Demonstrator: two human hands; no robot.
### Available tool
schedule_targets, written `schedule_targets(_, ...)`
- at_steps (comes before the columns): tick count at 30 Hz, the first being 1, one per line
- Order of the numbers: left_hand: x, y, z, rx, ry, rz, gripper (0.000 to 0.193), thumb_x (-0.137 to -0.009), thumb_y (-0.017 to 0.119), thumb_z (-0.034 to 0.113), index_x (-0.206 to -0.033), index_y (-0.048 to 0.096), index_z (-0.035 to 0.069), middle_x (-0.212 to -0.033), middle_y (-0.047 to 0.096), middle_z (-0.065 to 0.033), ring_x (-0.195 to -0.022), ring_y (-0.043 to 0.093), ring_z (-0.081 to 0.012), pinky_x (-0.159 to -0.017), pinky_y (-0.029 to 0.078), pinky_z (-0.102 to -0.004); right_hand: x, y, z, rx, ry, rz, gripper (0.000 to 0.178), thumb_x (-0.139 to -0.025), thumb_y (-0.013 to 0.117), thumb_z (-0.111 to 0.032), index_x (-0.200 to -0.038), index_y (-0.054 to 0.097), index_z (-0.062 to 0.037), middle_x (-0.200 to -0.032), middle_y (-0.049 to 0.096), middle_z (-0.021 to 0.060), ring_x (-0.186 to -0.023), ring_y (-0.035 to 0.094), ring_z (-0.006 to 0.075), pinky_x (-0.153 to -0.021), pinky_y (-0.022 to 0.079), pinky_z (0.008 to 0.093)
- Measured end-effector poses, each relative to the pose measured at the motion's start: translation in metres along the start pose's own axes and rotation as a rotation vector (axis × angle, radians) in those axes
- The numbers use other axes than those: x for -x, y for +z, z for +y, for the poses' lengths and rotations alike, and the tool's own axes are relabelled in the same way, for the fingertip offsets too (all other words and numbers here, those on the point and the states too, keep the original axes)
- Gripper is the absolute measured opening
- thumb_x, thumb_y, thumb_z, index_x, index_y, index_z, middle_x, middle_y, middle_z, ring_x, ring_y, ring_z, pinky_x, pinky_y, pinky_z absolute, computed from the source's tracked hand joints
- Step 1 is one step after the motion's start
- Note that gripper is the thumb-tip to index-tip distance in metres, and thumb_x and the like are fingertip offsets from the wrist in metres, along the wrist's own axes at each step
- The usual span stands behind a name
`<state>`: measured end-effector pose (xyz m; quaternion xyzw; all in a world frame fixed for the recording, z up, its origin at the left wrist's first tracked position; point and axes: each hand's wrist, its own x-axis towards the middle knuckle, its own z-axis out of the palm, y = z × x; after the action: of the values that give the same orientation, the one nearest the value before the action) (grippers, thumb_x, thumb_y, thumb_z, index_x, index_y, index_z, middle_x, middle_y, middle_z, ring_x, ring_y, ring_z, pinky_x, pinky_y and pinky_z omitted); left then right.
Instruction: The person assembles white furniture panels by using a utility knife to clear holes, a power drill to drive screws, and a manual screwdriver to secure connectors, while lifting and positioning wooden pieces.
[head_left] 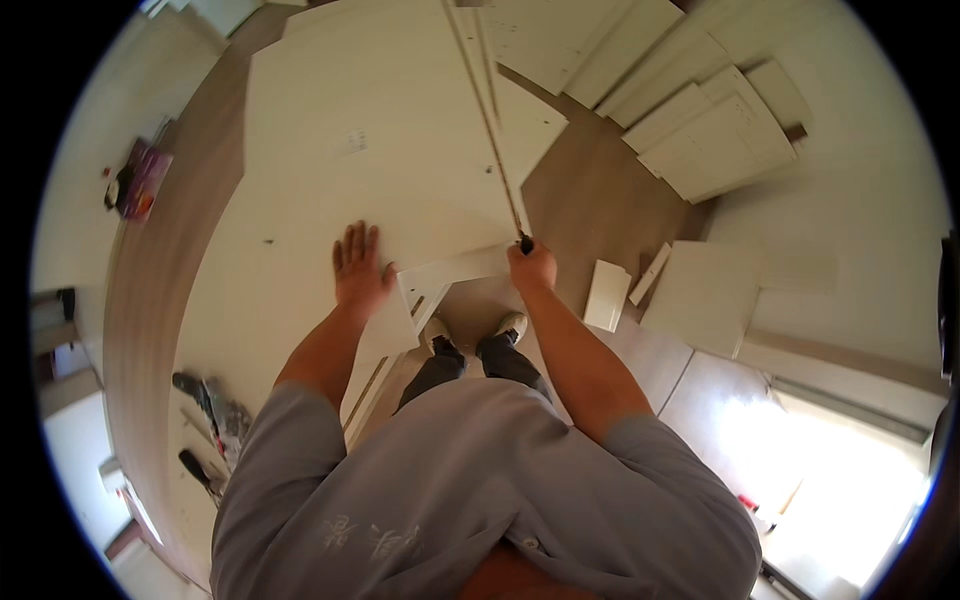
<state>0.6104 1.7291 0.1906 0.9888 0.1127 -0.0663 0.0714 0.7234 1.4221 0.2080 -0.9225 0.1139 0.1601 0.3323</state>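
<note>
A large white panel point(300, 130) lies in front of me, with small dark holes or fittings in its face. My left hand point(362, 270) rests flat on it near its close edge, fingers spread. At the panel's near right corner my right hand point(533, 268) is closed in a fist. A small dark piece point(526, 243) pokes out above that fist; its kind is hidden by the fingers. From there a thin brown, rough-looking strip point(490, 130) runs away along the panel's right side.
White boards point(720, 140) are stacked at the far right, and smaller white pieces point(607, 295) lie on the wood-look floor point(590, 190). Black-handled tools point(195, 465) and a clear plastic bag point(234, 420) lie at the left. A purple box point(148, 180) stands farther off.
</note>
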Motion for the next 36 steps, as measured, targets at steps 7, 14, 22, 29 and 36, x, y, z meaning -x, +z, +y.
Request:
schedule_targets(7, 0.039, 0.039, -0.001, 0.51, 0.011, 0.321, 0.046, -0.097, 0.064, 0.03, -0.137, 0.061, 0.007, -0.151, 0.052, -0.0196, -0.147, 0.04, -0.0394, -0.121, 0.029, -0.0547, 0.07, 0.031, 0.004, -0.108, -0.347, -0.548, 0.026, -0.087, 0.069, -0.028, -0.092, 0.069, -0.0027, -0.072, 0.067, 0.0084, -0.066, 0.064, 0.0195, -0.064, 0.051, 0.0361)
schedule_targets(14, 0.153, -0.033, 0.017, 2.496, -0.469, -0.171, 0.054, -0.107, 0.051, 0.044, -0.146, 0.051, 0.006, -0.14, 0.06, -0.0127, -0.129, 0.056, -0.0284, -0.111, 0.044, -0.0449, 0.16, 0.067, -0.138, 0.134, -0.584, -0.897, 0.031, -0.085, 0.067, -0.02, -0.112, 0.068, -0.0035, -0.09, 0.072, 0.0149, -0.083, 0.07, 0.0268, -0.078, 0.057, 0.0384)
schedule_targets(22, 0.264, -0.009, -0.035, 2.488, -0.797, 0.496, 0.047, -0.109, 0.046, 0.039, -0.135, 0.053, 0.001, -0.122, 0.063, -0.0127, -0.118, 0.06, -0.0283, -0.105, 0.049, -0.0454, 0.252, 0.123, -0.177, 0.379, -0.813, -1.587, 0.067, -0.079, 0.076, -0.027, -0.132, 0.052, 0.0059, -0.124, 0.063, 0.028, -0.112, 0.064, 0.0371, -0.096, 0.053, 0.0426)
schedule_targets(29, 0.338, 0.001, -0.09, 1.854, -1.199, 0.736, 0.028, -0.106, 0.059, 0.031, -0.105, 0.059, 0.004, -0.082, 0.059, -0.0036, -0.07, 0.061, -0.0159, -0.065, 0.055, -0.0325, 0.245, 0.144, -0.163, 0.441, -1.001, -1.564, 0.064, -0.09, 0.07, -0.023, -0.147, 0.052, 0.001, -0.139, 0.063, 0.0204, -0.127, 0.062, 0.0341, -0.107, 0.05, 0.0379)
schedule_targets(36, 0.459, 0.066, -0.132, 0.846, -1.342, 0.226, 0.037, -0.1, 0.062, 0.036, -0.091, 0.071, 0.001, -0.075, 0.065, -0.0161, -0.073, 0.065, -0.0343, -0.07, 0.052, -0.0475, 0.127, 0.095, -0.094, 0.329, -0.527, -1.199, 0.047, -0.093, 0.067, -0.024, -0.133, 0.064, 0.002, -0.127, 0.071, 0.0164, -0.117, 0.068, 0.0271, -0.099, 0.053, 0.0371)
